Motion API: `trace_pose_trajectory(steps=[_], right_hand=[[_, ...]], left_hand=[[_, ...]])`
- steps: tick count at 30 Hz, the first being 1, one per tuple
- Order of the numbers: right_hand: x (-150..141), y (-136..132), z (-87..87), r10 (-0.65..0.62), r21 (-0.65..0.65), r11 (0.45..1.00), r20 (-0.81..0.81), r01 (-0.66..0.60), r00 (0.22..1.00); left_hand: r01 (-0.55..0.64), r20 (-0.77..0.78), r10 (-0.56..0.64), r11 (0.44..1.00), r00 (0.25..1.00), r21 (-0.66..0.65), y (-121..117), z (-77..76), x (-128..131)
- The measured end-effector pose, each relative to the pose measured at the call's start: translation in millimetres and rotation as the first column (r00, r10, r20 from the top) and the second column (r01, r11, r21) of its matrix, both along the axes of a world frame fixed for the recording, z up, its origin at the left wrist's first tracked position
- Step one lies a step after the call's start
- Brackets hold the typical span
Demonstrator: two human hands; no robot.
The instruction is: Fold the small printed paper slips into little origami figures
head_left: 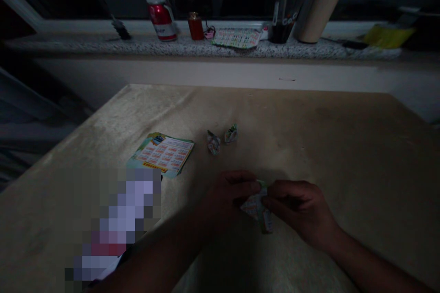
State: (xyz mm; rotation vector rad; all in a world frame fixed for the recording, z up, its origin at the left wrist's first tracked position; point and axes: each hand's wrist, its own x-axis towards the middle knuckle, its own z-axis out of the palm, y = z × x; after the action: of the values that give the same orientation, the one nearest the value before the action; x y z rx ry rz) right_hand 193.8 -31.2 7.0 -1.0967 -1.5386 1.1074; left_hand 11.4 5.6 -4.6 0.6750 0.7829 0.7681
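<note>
Pretty dark shot, but both hands meet low in the middle of the counter (309, 119) over a small piece of folded printed paper (257, 208). The left hand (228, 194) pinches its upper left edge with the fingertips, and the right hand (300, 210) pinches the top right, so each grip is closed on the paper from its own side. The paper sits right between the two sets of fingers, its lower point hanging down toward the counter top; whether it touches the surface is hard to tell.

Further back, well apart from the hands, two little folded paper figures (222, 139) stand side by side. Left of those lies a stack of printed sheets (161, 154), flat on the counter. A blurred-out patch covers something near the left forearm. Nothing sits between the hands and the figures.

Along the window ledge (103, 45) at the back: a red can (162, 22), a small red container (195, 26), another printed sheet (237, 37), a dark cup with a white lid (287, 9), and a cardboard tube (323, 2) leaning up.
</note>
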Motion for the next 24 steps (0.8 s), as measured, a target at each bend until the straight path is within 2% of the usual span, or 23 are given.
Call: trace_pose_trajectory(steps=[6, 11, 20, 24], right_hand=[[1.8, -0.8, -2.7, 0.046, 0.032, 0.998, 0.104, -0.05, 0.994], [1.9, -0.3, -0.6, 0.084, 0.11, 0.989, 0.16, -0.102, 0.984], [2.6, -1.0, -1.4, 0.105, 0.16, 0.978, 0.169, -0.132, 0.98], [3.2, -1.9, -0.7, 0.117, 0.121, 0.983, 0.164, -0.137, 0.98]], left_hand=[[0.06, 0.053, -0.054, 0.99, 0.997, -0.126, 1.5, 6.0, -2.3], [0.159, 0.067, -0.149, 0.969, 0.987, -0.188, 1.1, 11.1, -3.9], [0.151, 0.085, -0.14, 0.977, 0.987, -0.152, -0.1, 10.8, -3.8], [0.112, -0.005, -0.113, 0.991, 0.994, -0.074, 1.0, 9.4, -3.2]])
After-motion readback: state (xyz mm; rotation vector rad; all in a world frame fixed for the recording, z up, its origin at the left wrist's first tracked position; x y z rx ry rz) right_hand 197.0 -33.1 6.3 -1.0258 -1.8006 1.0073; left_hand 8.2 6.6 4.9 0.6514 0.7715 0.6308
